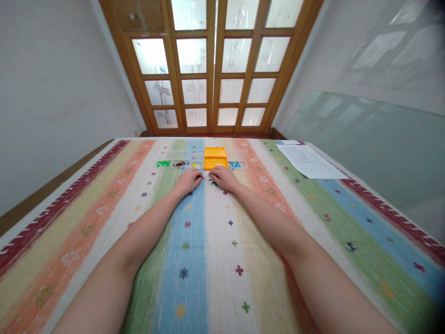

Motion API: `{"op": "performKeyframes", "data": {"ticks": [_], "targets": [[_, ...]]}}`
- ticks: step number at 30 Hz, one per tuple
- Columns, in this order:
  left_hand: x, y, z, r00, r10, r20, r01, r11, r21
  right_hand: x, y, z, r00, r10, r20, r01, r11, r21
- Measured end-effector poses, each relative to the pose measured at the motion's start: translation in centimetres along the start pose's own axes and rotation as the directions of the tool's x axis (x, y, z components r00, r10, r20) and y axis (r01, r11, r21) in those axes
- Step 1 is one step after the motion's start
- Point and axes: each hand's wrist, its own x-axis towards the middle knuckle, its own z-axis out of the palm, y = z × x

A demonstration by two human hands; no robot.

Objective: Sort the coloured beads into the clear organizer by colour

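Observation:
My left hand (pixel 189 180) rests on the cloth with thumb and fingers pinched together; whatever is between them is too small to make out. Just across a narrow gap, my right hand (pixel 224 178) is pinched too, its fingertips pointing left. Beneath its fingers lie a few tiny dark red and green pieces (pixel 213 183). Right behind the hands stands an open yellow box (pixel 215 152) with its lid raised. Beside it, clear compartment trays hold small green pieces (pixel 163 163), dark brown pieces (pixel 180 163), yellow pieces (pixel 194 165) and blue pieces (pixel 235 164).
A striped tablecloth (pixel 186 292) covers the long table. Printed paper sheets (pixel 309 160) lie at the far right. Wooden doors with glass panes (pixel 212 69) stand beyond the far edge, and a glass board (pixel 365 148) leans against the right wall.

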Motion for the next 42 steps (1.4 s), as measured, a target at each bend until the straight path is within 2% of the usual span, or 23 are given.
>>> {"op": "performKeyframes", "data": {"ticks": [9,12,14,17,21,25,27,35,39,42], "targets": [[0.1,0.3,0.3,1.000,-0.006,-0.017,0.006,1.000,-0.008,0.1,0.2,0.4,1.000,-0.025,-0.006,0.024,0.999,-0.032],[0.1,0.0,0.3,0.996,-0.043,-0.077,0.040,0.998,-0.041,0.0,0.2,0.4,0.999,-0.031,-0.009,0.031,0.999,-0.038],[0.1,-0.5,0.3,0.983,-0.109,-0.146,0.096,0.991,-0.096,0.0,0.2,0.4,0.999,-0.038,-0.009,0.037,0.999,-0.038],[0.3,-2.0,0.4,0.940,-0.263,-0.217,0.205,0.944,-0.259,0.0,0.2,0.4,0.999,-0.045,-0.012,0.044,0.998,-0.037],[0.6,-5.0,0.5,0.848,-0.476,-0.236,0.299,0.794,-0.529,0.0,0.2,0.3,0.999,-0.053,-0.004,0.053,0.998,-0.033],[0.7,-7.8,0.6,0.735,-0.603,-0.310,0.323,0.713,-0.622,0.1,0.3,0.3,0.998,-0.055,0.006,0.055,0.998,-0.036],[0.6,-8.7,0.7,0.700,-0.626,-0.344,0.316,0.703,-0.637,0.1,0.3,0.4,0.998,-0.058,0.007,0.059,0.998,-0.036],[0.8,-9.5,1.0,0.701,-0.619,-0.355,0.242,0.674,-0.698,0.1,0.1,0.6,0.996,-0.086,0.032,0.086,0.996,-0.025],[0.9,-9.4,1.0,0.695,-0.659,-0.288,0.248,0.595,-0.764,0.2,0.1,0.8,0.992,-0.114,0.046,0.115,0.993,-0.019],[0.8,-9.1,0.9,0.714,-0.658,-0.239,0.264,0.568,-0.779,0.2,0.1,0.9,0.990,-0.132,0.042,0.133,0.991,-0.017]]}}
